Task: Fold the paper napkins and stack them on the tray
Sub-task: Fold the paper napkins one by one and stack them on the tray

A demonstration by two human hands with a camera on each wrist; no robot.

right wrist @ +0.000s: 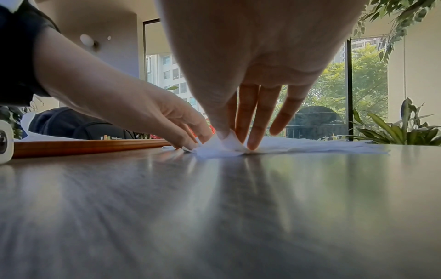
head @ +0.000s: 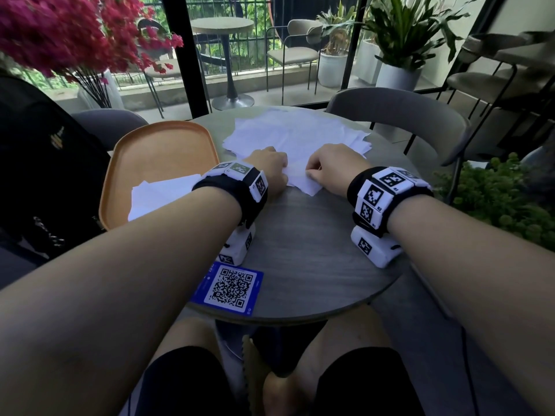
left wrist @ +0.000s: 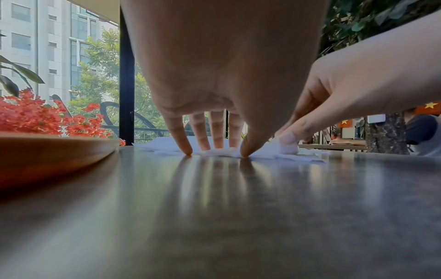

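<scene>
At the far left a black backpack (head: 45, 163) sits beside the table, under a spray of red flowers (head: 60, 34). Next to it an orange tray (head: 162, 145) lies on the left part of the round grey table (head: 300, 259), its long axis running away from the person. A few white folded napkins (head: 159, 193) rest at the tray's near end, their edges skewed and one corner hanging past the near rim.

Just right of the tray, the left hand (head: 265, 172) is on the near edge of one napkin (head: 303, 183), its fingertips (left wrist: 187, 149) pressing down while the thumb and a finger pinch the paper. This napkin lies flat on the table between the two hands, one corner pointing toward the person. The right hand (head: 333, 168) pinches a raised flap of the same napkin between thumb and forefinger, as the right wrist view shows, the other fingers (right wrist: 254, 143) touching the sheet.

Behind the hands a loose pile of napkins (head: 300, 133) spreads across the far side of the table, wider than deep. Near the front edge lies a blue code card (head: 229, 288). A grey chair (head: 399, 115) stands at the far right, with potted plants (head: 399, 49) and a balcony railing beyond the glass.
</scene>
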